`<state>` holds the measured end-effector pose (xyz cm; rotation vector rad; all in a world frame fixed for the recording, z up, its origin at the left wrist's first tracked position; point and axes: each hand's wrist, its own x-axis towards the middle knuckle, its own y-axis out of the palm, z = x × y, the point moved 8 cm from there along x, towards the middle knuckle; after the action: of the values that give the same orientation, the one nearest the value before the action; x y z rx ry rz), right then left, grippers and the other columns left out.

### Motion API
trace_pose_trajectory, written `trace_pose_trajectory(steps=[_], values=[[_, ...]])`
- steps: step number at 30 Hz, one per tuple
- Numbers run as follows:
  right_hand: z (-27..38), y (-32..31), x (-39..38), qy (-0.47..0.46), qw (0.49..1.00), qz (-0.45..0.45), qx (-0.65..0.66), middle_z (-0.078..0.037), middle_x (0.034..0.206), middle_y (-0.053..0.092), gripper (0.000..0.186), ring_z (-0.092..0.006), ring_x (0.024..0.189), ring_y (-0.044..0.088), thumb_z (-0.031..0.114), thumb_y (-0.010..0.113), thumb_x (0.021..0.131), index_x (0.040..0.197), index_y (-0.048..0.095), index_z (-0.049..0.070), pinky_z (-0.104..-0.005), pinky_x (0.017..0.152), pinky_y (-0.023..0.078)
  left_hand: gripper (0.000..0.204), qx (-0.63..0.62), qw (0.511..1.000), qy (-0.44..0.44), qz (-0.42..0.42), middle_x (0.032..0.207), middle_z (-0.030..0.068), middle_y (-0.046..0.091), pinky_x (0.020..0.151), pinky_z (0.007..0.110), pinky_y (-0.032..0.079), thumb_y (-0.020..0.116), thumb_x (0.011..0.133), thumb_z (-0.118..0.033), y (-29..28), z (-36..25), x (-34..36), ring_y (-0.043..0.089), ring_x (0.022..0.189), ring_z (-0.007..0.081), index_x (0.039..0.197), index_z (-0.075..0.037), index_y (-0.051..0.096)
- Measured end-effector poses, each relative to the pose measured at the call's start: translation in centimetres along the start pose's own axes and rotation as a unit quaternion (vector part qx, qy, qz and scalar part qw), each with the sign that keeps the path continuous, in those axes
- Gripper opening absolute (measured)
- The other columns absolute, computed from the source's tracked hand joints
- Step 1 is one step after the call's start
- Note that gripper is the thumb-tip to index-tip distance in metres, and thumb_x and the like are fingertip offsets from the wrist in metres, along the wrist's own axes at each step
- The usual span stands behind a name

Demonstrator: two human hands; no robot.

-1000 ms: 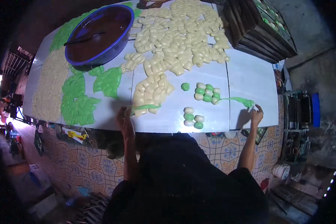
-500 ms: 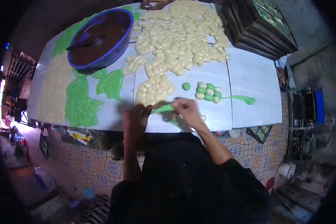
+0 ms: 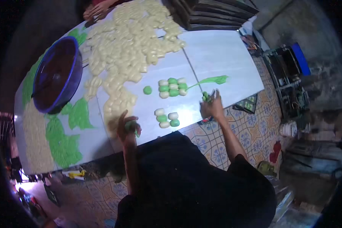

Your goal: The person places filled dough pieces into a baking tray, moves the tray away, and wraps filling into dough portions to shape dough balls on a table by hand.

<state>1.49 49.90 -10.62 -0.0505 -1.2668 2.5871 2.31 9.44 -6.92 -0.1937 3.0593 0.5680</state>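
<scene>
My left hand [image 3: 126, 129] is above the table's near edge, beside the cream dough, with its fingers curled round a lump of green dough [image 3: 132, 124]. Out to the right, my right hand [image 3: 215, 106] has a smaller bit of green dough [image 3: 206, 96] at its fingers. Between the hands lies a small group of green and white dough balls [image 3: 162, 118]. Beyond it sits a larger block of green and white balls [image 3: 173, 87], with a single green ball [image 3: 147, 90] to its left. A thin green dough strip [image 3: 213, 80] trails rightward from the block.
Scored cream dough [image 3: 131, 41] spreads over the far table. A blue basin [image 3: 79, 62] of brown mixture stands left, near flat green dough [image 3: 60, 140]. Stacked dark trays [image 3: 216, 17] are at the back. Another person's hands [image 3: 97, 9] show at the far edge.
My hands have parted from the stretched green dough: the right moved out rightward, the left stayed near the cream dough. The view has turned, and the small group of balls is now uncovered.
</scene>
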Motion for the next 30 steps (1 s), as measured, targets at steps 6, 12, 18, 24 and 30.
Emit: trace_pose_trajectory(steps=[6,12,18,24,30], values=[[0.2,0.2,-1.6,-0.02,0.991,-0.071,-0.112,-0.027,0.132,0.042,0.051,-0.043,0.116,0.041,0.021,0.066,0.082,0.126,0.051,0.001,-0.0467,0.096,0.04,0.031,-0.202,0.965,-0.115,-0.119,0.069,0.0048,0.054,0.06,0.03,0.044,0.054,0.094,-0.03,-1.9,5.4,-0.2,0.05,0.061,0.014,0.084,-0.002,0.06],[-3.0,0.9,0.6,0.056,0.988,-0.042,0.139,-0.016,0.085,0.067,0.024,-0.0245,0.072,0.064,0.015,0.068,0.082,0.095,0.066,-0.004,-0.0344,0.069,0.05,0.03,-0.031,0.995,-0.094,-0.017,0.081,0.0065,0.053,0.064,0.03,0.041,0.05,0.096,-0.029,2.6,3.8,0.7,0.047,0.065,0.0149,0.096,-0.001,0.059],[-8.8,-4.7,2.5,0.255,0.909,0.11,0.31,-0.014,0.083,0.066,0.038,-0.0193,0.072,0.062,0.031,0.062,0.089,0.1,0.063,-0.005,-0.0313,0.07,0.05,0.036,-0.424,0.881,-0.121,0.171,0.064,0.0042,0.056,0.055,0.028,0.036,0.052,0.095,-0.027,4.1,5.0,0.3,0.049,0.06,0.0139,0.073,-0.001,0.064],[-9.6,-9.0,4.5,0.109,0.983,-0.144,-0.033,-0.027,0.104,0.062,0.049,-0.0342,0.094,0.064,0.023,0.065,0.08,0.12,0.057,-0.004,-0.0402,0.078,0.052,0.018,0.212,0.975,0.064,-0.032,0.07,0.0044,0.058,0.051,0.025,0.04,0.051,0.09,-0.005,1.1,3.5,1.5,0.051,0.056,0.0105,0.098,0.005,0.064],[-10.5,-6.2,11.4,0.0,0.989,-0.114,-0.099,-0.024,0.093,0.062,0.031,-0.0396,0.081,0.061,0.011,0.065,0.073,0.102,0.064,-0.002,-0.0463,0.075,0.048,0.023,0.186,0.981,-0.032,0.046,0.065,0.0006,0.053,0.044,0.021,0.038,0.054,0.092,-0.007,4.9,4.8,1.6,0.046,0.051,0.006,0.112,0.002,0.062]])
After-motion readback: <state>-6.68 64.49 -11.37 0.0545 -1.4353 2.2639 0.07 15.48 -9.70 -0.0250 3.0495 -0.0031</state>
